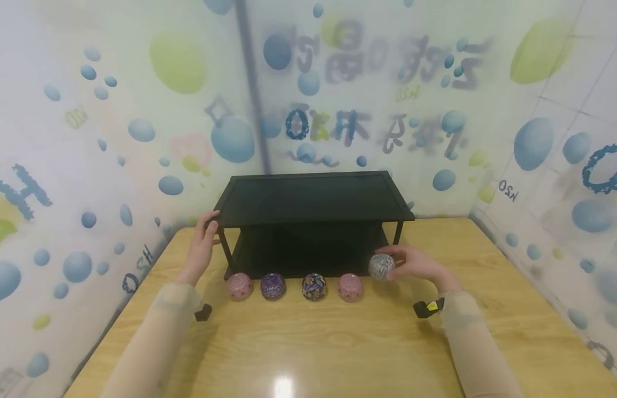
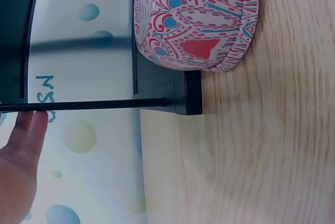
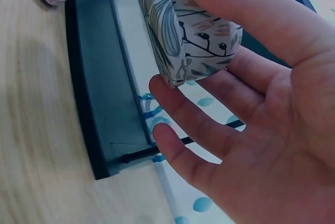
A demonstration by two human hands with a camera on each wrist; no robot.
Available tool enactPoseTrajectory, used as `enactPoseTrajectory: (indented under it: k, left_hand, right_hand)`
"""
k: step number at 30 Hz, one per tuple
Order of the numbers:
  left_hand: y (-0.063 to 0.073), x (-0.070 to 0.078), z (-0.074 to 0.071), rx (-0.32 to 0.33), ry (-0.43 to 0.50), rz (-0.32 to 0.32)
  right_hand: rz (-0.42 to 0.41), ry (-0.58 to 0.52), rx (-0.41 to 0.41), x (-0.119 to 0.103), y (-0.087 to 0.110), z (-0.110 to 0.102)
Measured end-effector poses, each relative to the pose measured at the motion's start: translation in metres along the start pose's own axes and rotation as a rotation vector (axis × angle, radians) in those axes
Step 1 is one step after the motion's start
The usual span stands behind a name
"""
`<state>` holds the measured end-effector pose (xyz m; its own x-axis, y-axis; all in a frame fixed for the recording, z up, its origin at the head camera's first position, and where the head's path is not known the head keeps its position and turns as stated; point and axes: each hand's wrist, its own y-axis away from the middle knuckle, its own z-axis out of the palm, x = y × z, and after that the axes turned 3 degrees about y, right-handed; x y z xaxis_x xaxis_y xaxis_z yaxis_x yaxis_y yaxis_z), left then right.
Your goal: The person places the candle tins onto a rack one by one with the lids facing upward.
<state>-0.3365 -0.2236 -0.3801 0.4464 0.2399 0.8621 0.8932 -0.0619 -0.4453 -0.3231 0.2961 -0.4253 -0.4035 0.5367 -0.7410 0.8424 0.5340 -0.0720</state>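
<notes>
My right hand [image 1: 412, 263] grips a round grey-and-white leaf-patterned tin [image 1: 381, 266] at the black two-tier rack's right front. In the right wrist view, thumb and fingers hold the tin [image 3: 201, 35] tilted, its ring and little fingers loosely spread. My left hand [image 1: 201, 249] touches the left front corner of the rack [image 1: 313, 196]; in the left wrist view its straight fingers [image 2: 34, 132] meet the thin post. Along the rack's front stand a pink tin [image 1: 240, 286], a purple tin [image 1: 273, 286], a dark floral tin [image 1: 314, 286] and another pink tin [image 1: 350, 287].
The rack stands at the back of a wooden table [image 1: 308, 342], its lower shelf [image 1: 308, 249] in shadow. Behind and on both sides are walls [image 1: 89, 138] printed with blue and green bubbles. A black wrist strap piece [image 1: 428, 308] shows at the right sleeve.
</notes>
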Motion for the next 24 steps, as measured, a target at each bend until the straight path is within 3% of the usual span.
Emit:
enactPoseTrajectory:
  k: [12, 24]
  left_hand:
    - [0.006, -0.006, 0.003, 0.051, -0.001, -0.002]
    - [0.002, 0.001, -0.002, 0.028, -0.040, 0.023]
  right_hand:
    - [0.031, 0.015, 0.045, -0.015, 0.004, -0.021]
    - [0.027, -0.067, 0.044, -0.022, 0.002, -0.004]
